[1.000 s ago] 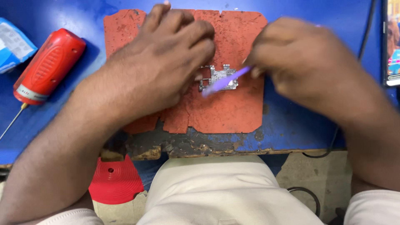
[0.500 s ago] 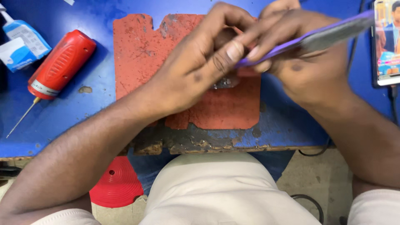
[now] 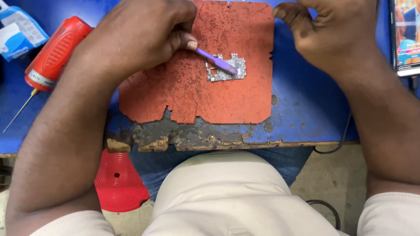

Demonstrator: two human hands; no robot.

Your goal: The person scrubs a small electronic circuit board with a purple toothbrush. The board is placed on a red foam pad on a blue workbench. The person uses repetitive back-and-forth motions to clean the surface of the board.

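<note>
A small grey circuit board (image 3: pixel 228 70) lies on a worn red mat (image 3: pixel 205 91) on the blue table (image 3: pixel 302 118). My left hand (image 3: pixel 140 35) holds a purple brush-like tool (image 3: pixel 216 61) whose tip rests on the board. My right hand (image 3: pixel 332 30) hovers to the right of the mat above the table, fingers loosely curled, with nothing seen in it.
A red handheld tool with a thin needle tip (image 3: pixel 52 52) lies at the left. A blue and white box (image 3: pixel 19 32) sits at the far left. A phone with a lit screen (image 3: pixel 407 37) lies at the right edge. A red ribbed cone (image 3: pixel 118 181) stands below the table.
The purple tool passed from my right hand to my left hand. My right hand drew away to the right, and the board is now uncovered.
</note>
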